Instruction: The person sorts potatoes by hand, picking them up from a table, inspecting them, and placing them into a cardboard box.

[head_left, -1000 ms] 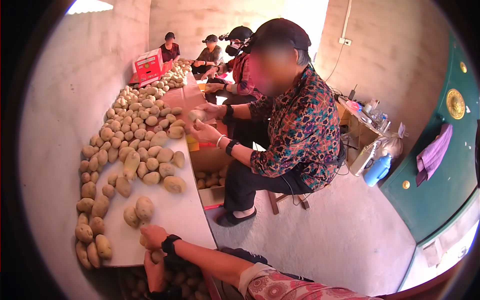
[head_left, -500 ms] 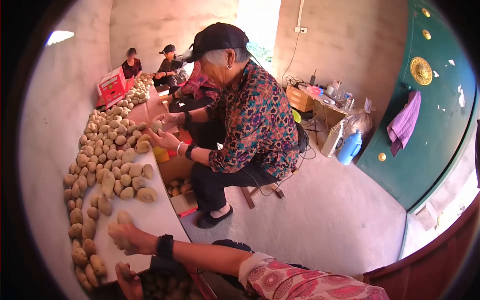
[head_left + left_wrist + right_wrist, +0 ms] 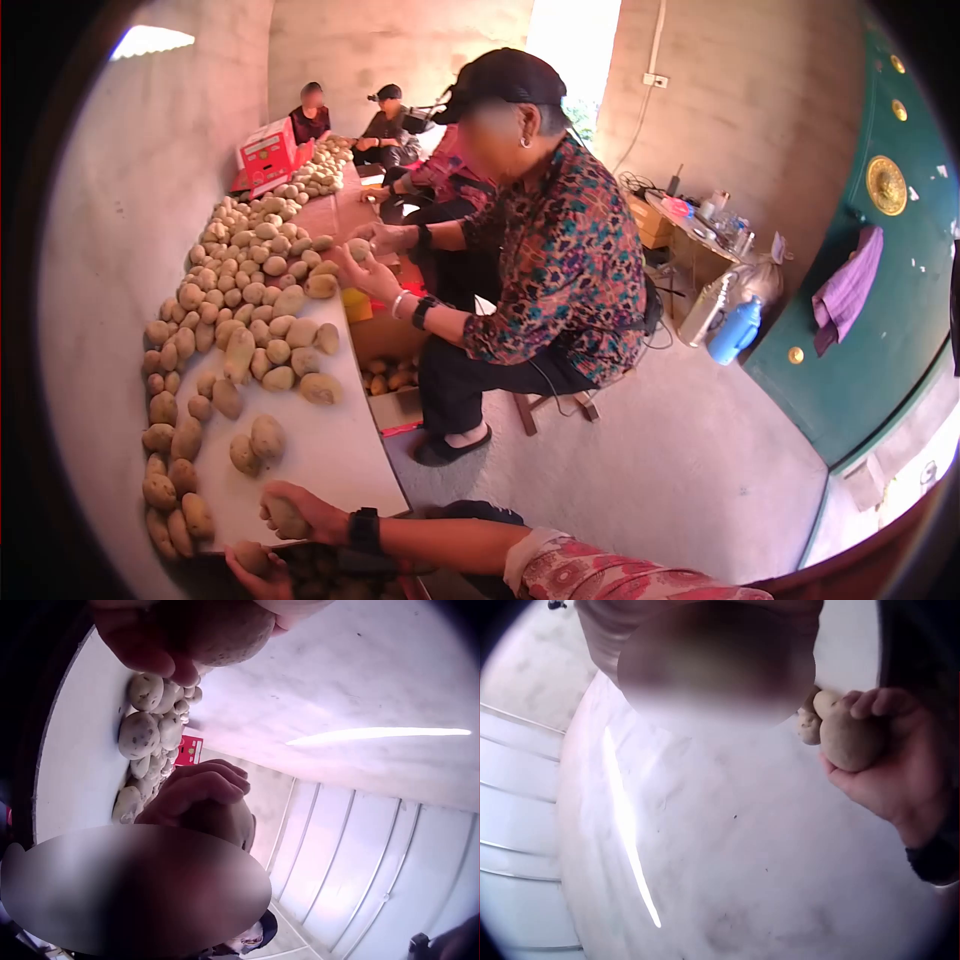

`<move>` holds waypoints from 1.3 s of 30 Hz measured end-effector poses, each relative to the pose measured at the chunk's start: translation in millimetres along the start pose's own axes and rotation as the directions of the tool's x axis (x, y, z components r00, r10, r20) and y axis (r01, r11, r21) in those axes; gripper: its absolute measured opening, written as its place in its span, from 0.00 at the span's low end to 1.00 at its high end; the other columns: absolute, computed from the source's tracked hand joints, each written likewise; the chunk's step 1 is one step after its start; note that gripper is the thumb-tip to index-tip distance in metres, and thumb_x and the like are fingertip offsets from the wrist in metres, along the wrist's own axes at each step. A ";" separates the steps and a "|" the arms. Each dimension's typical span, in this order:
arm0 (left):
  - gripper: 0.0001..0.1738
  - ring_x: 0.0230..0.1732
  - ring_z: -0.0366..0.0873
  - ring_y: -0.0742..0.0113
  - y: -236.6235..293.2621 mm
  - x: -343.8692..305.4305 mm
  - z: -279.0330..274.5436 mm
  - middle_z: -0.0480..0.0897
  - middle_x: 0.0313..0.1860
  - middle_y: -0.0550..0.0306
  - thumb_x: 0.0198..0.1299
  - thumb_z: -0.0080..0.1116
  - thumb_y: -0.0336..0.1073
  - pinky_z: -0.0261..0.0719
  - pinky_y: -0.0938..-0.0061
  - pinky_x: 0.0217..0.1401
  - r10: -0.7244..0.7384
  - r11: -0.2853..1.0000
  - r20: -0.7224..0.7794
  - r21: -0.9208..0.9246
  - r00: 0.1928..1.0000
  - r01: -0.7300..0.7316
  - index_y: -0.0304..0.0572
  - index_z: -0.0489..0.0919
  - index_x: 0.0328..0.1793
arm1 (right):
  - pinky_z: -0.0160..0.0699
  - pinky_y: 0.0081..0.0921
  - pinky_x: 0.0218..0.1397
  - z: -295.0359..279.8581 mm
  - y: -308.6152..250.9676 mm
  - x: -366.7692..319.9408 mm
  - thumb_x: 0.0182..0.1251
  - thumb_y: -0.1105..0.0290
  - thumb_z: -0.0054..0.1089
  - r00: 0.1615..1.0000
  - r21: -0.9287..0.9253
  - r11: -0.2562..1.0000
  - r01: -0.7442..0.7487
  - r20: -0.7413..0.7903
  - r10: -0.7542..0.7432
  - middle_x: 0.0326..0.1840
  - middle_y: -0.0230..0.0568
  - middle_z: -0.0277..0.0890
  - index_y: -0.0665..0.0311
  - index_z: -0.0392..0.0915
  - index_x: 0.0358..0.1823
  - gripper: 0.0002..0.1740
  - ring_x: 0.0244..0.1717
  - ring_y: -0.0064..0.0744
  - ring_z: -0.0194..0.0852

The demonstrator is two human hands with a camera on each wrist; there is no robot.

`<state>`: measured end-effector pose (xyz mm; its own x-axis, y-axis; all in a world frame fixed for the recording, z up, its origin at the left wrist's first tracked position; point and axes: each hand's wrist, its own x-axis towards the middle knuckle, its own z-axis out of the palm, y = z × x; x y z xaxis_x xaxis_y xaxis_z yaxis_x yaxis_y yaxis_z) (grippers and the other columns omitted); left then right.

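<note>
My right hand (image 3: 320, 516) holds a potato (image 3: 287, 517) over the near edge of the white-topped table (image 3: 330, 440). Just below and to its left, my left hand (image 3: 268, 580) grips another potato (image 3: 252, 557), its fingers wrapped around the side. The right wrist view shows this left hand (image 3: 911, 769) from its palm side, with the rounded potato (image 3: 853, 741) in it. In the left wrist view, the right hand's fingers (image 3: 206, 787) curl over its potato. Two potatoes (image 3: 267, 437) lie together on the tabletop beyond my hands.
Many potatoes (image 3: 245, 290) are heaped along the wall side of the table. A person in a patterned shirt (image 3: 570, 260) sits at the right, holding a potato. Farther back are other seated people and a red box (image 3: 272, 155). Beneath my hands, more potatoes (image 3: 325, 570) lie in shadow.
My right hand reached over the table beside the two potatoes, then drew back towards the near edge with its potato. My left hand has moved left and still holds a potato. The view shifted.
</note>
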<state>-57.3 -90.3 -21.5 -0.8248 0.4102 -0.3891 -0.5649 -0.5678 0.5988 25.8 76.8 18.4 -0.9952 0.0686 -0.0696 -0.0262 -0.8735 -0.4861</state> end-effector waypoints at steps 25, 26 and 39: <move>0.23 0.41 0.77 0.63 20.8 4.6 -37.5 0.76 0.45 0.52 0.50 0.56 0.20 0.79 0.67 0.42 -0.026 0.960 0.181 0.280 0.983 -0.026 0.40 0.69 0.55 | 0.74 0.24 0.32 -7.7 -6.0 29.4 0.69 0.54 0.48 0.989 0.060 0.987 0.148 -0.036 -0.146 0.28 0.34 0.70 0.60 0.68 0.38 0.16 0.27 0.26 0.71; 0.29 0.41 0.76 0.64 18.8 11.4 -47.3 0.75 0.46 0.52 0.46 0.57 0.15 0.78 0.69 0.44 0.087 0.862 0.225 0.471 0.971 -0.186 0.39 0.67 0.56 | 0.74 0.24 0.32 -9.1 -5.5 31.0 0.69 0.54 0.48 0.986 0.062 0.984 0.165 0.002 -0.165 0.28 0.34 0.69 0.60 0.68 0.38 0.16 0.27 0.27 0.71; 0.20 0.44 0.76 0.63 18.0 -12.9 -16.0 0.75 0.47 0.54 0.58 0.52 0.26 0.77 0.72 0.44 0.028 0.900 0.188 0.423 0.982 -0.106 0.41 0.67 0.57 | 0.74 0.23 0.34 -8.8 -8.9 29.8 0.70 0.54 0.47 0.989 0.028 0.989 0.143 -0.050 -0.141 0.28 0.34 0.69 0.59 0.67 0.38 0.15 0.28 0.26 0.70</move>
<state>-57.2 -117.2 -16.9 -0.8207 0.5213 -0.2339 -0.4104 -0.2531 0.8761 -2.8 90.8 13.0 -0.9755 0.2155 -0.0438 -0.1708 -0.8680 -0.4662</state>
